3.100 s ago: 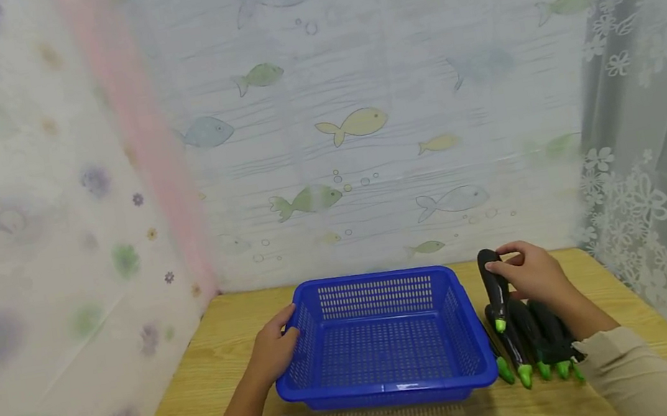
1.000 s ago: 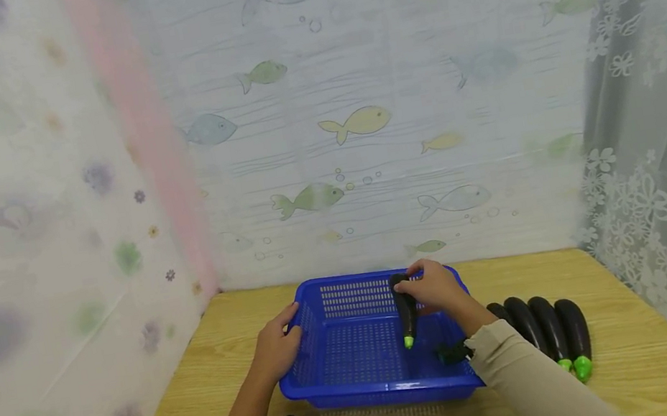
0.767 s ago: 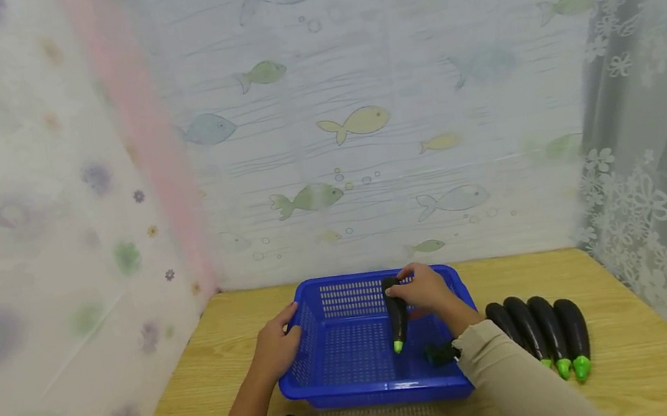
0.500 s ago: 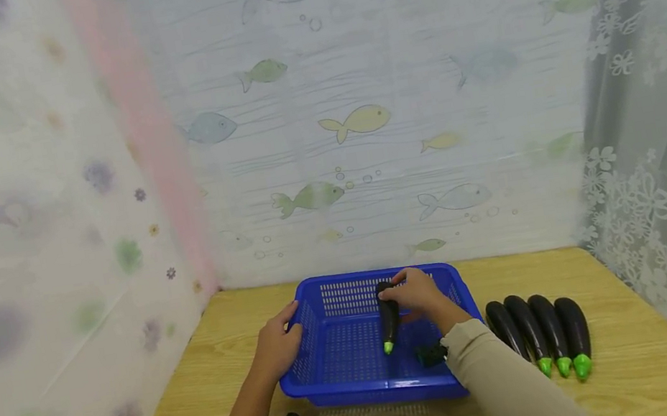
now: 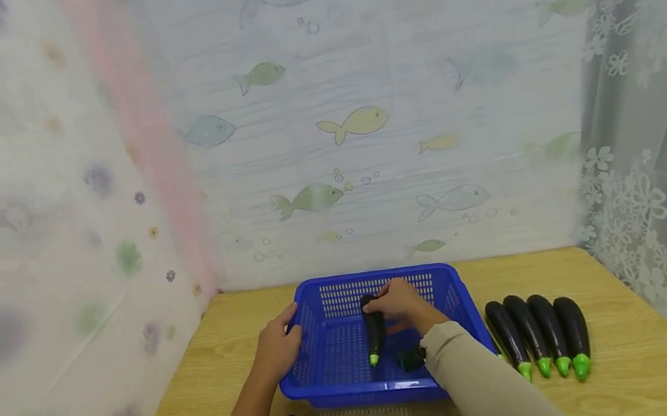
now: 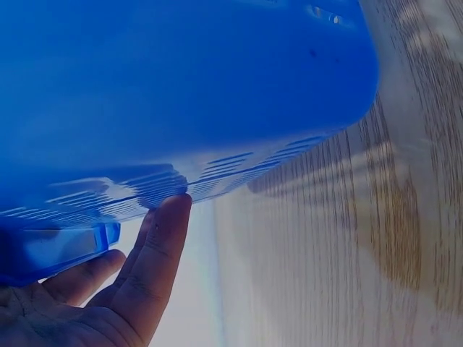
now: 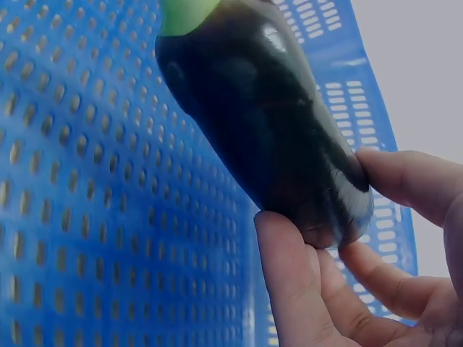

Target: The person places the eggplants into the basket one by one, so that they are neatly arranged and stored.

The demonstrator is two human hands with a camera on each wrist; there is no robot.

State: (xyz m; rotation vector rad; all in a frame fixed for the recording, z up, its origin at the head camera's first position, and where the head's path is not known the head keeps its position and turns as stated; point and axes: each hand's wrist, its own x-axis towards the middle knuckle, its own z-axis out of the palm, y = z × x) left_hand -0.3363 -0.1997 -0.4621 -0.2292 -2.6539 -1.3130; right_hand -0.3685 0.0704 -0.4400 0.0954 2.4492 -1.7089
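Inside the blue plastic basket (image 5: pixel 402 393), my right hand (image 5: pixel 403 305) pinches a dark eggplant (image 5: pixel 374 332) near its rounded end. Its green stem end points down toward the near side. In the right wrist view, thumb and fingers hold the eggplant (image 7: pixel 260 108) from both sides, with the slotted basket wall behind. My left hand (image 5: pixel 277 348) grips the basket's left rim. From the left wrist, the fingers of that hand (image 6: pixel 145 282) show against the outer wall of the basket (image 6: pixel 181 87), under the rim.
Several eggplants (image 5: pixel 545 327) lie side by side on the wooden table (image 5: pixel 631 350), right of the basket, green stem ends toward me. One more green tip shows at the basket's right edge. A fish-patterned curtain (image 5: pixel 354 88) hangs behind the table.
My right hand has lifted an eggplant from the row at the right, carried it left over the rim and lowered it into the basket. My left hand stays on the rim.
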